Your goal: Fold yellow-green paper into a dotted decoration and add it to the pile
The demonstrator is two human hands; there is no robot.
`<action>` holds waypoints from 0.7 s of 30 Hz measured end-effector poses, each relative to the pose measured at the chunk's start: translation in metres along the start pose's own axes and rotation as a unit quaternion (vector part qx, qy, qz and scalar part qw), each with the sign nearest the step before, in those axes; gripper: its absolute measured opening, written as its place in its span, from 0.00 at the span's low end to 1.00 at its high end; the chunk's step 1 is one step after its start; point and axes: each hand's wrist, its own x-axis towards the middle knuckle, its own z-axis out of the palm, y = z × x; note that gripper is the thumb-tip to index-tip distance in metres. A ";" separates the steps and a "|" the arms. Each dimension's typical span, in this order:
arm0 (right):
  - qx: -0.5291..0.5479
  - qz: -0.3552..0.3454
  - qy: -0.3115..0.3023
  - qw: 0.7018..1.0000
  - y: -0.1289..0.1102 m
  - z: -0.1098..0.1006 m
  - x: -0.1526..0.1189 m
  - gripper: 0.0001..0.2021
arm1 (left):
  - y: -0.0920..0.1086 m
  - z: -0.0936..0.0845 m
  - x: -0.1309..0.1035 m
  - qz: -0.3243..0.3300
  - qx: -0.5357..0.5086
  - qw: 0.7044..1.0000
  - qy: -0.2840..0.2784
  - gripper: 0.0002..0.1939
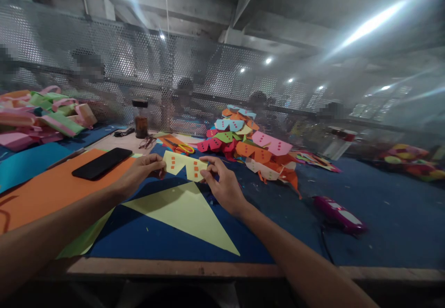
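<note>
A yellow paper cutout (184,160) with orange squares (195,169) is being held up at the centre of the frame, its long axis running left to right and dipping slightly rightward. The left hand (144,169) is pinching its left end, the right hand (224,182) its right end, so neither is nearer. Below, a pale yellow sheet (189,213) is lying on the blue surface (250,238); right of centre, colourful cutouts (253,152) are forming a pile.
</note>
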 end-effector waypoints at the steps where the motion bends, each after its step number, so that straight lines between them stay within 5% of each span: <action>1: 0.000 0.000 0.000 1.000 0.000 0.000 0.000 0.13 | -0.001 0.000 0.000 -0.002 0.002 1.000 0.002 0.15; 21: -0.026 -0.014 -0.018 0.999 -0.002 0.000 -0.002 0.18 | -0.005 -0.002 0.002 -0.006 0.014 1.000 0.024 0.19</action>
